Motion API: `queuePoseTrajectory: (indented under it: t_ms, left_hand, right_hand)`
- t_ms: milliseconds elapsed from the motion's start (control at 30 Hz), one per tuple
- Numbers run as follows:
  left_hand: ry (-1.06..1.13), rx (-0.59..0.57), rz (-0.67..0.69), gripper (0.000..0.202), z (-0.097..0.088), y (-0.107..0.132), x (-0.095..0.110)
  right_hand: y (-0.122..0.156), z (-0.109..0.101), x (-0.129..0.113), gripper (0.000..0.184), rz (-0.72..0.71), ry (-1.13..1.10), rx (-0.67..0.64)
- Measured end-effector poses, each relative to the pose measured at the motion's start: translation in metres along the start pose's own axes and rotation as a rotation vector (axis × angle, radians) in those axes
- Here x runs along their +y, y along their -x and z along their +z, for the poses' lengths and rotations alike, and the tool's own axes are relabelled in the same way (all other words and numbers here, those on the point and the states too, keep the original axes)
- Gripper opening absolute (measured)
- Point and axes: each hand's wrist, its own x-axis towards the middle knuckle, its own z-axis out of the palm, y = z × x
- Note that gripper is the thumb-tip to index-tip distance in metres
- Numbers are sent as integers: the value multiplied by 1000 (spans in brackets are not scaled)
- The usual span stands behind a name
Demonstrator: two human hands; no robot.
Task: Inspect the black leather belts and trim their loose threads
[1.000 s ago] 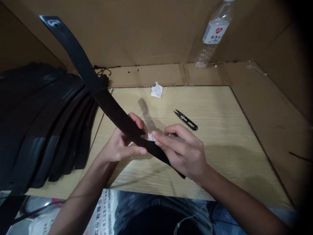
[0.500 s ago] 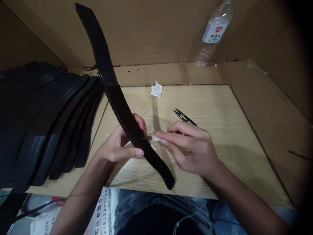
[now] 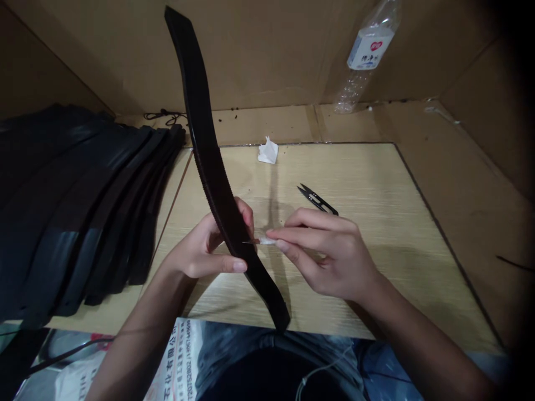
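Note:
A long, curved black strip (image 3: 203, 120), with ridged edges along its middle, stands slanted above the table. My left hand (image 3: 209, 250) grips its lower part, thumb in front and fingers behind. Between the thumb and fingertips of my right hand (image 3: 324, 250) is a small thin tool (image 3: 264, 240) with a white wrapped grip and a fine dark point. That point reaches the strip's face just above my left thumb; whether it touches is too fine to tell. Black thread snips (image 3: 316, 199) lie on the table beyond my right hand.
Several similar black strips (image 3: 83, 206) are piled at the left. A crumpled white paper scrap (image 3: 268, 151) lies toward the back of the wooden board (image 3: 359, 167). An empty plastic bottle (image 3: 368, 53) leans against the cardboard wall (image 3: 267, 55). A dark cord (image 3: 165, 116) lies at the back left.
The black strip has turned more upright, its top end swinging right and its bottom end slightly left. The tool's point has dropped a little along the strip. Both hands keep their grips.

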Motion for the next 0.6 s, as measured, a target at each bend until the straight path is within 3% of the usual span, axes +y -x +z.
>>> queuePoseTrajectory:
  t_ms: [600]
  left_hand:
    - [-50,-70,-37,44,-2,1,3]
  right_hand:
    - [1,-7,2,21,7,-46,-138]
